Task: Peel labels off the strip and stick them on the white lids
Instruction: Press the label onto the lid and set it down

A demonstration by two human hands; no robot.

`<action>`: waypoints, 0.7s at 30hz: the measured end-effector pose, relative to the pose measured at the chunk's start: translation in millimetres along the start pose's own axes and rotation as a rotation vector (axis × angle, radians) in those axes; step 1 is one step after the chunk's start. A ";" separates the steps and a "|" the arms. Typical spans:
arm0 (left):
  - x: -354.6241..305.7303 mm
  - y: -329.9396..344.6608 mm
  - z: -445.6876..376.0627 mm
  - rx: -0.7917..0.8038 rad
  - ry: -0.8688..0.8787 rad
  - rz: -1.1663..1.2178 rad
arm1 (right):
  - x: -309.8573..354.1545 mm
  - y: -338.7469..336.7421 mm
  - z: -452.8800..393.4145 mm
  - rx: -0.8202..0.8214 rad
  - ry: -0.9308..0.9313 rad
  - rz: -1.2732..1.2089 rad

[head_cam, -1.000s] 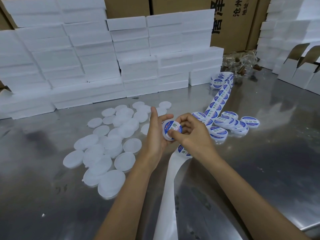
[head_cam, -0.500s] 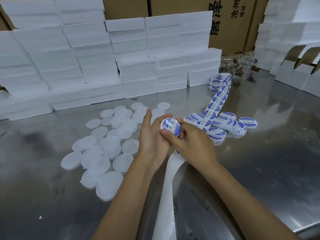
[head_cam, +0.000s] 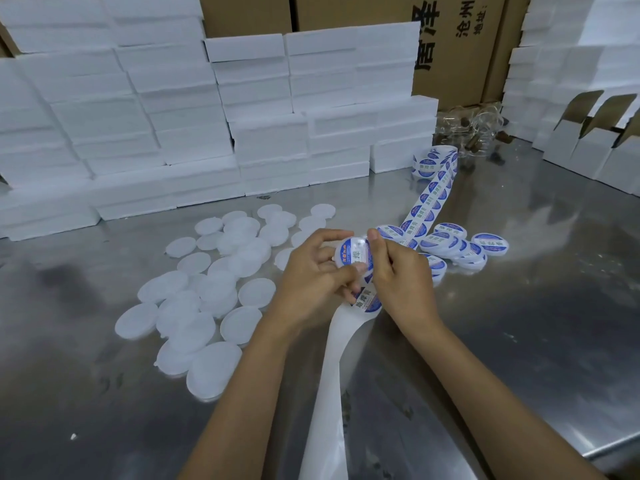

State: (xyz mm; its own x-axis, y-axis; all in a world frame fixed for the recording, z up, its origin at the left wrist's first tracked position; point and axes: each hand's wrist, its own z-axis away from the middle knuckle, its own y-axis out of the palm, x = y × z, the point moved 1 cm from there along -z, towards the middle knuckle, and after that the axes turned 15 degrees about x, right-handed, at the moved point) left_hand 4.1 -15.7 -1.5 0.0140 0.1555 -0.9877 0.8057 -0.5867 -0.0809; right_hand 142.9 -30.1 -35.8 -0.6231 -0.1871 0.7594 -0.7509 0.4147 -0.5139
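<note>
My left hand (head_cam: 311, 275) holds a white lid (head_cam: 353, 253) with a blue and white label on its face. My right hand (head_cam: 398, 271) pinches the lid's right edge, thumb on the label. Under both hands runs the label strip (head_cam: 429, 199); one label (head_cam: 369, 301) shows just below my fingers, and bare white backing (head_cam: 329, 393) trails toward me. The strip leads back to a label roll (head_cam: 433, 161). Several unlabelled white lids (head_cam: 214, 289) lie scattered to the left. Several labelled lids (head_cam: 453, 245) are piled to the right.
The work surface is a shiny metal table (head_cam: 519, 306). White foam boxes (head_cam: 173, 116) are stacked along the back. Cardboard cartons (head_cam: 450, 46) stand behind them. Small open white boxes (head_cam: 595, 147) sit at the far right, and clear glass jars (head_cam: 474, 123) near the roll.
The lid has turned in my hands, and my right thumb has moved across the label to the lid's right edge. My left fingers have curled closer round the lid.
</note>
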 end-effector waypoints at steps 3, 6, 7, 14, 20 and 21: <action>-2.2 -2.3 1.1 -0.129 0.000 0.068 | 2.3 0.5 4.8 0.090 -0.022 -0.035; 1.8 -5.9 0.5 -0.241 0.026 0.041 | 7.1 3.9 10.8 0.146 -0.064 0.126; 3.6 -6.6 0.1 -0.266 0.036 0.022 | 7.8 5.2 11.6 0.156 -0.073 0.143; 7.0 -3.5 -3.3 -0.159 -0.066 0.059 | -2.5 1.3 2.6 0.078 -0.054 0.127; 6.0 -1.9 -1.5 -0.027 -0.071 0.071 | -6.9 -1.8 2.8 0.061 -0.049 0.054; 5.3 -2.6 -1.3 -0.055 -0.061 0.089 | -6.0 -1.4 3.3 0.074 -0.038 0.039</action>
State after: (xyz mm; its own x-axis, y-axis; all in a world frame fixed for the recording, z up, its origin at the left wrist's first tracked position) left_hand 2.9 -12.3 -6.4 0.0527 0.0552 -0.9971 0.8339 -0.5517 0.0135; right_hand 147.0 -32.5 -41.0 -0.6592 -0.2067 0.7230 -0.7390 0.3558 -0.5721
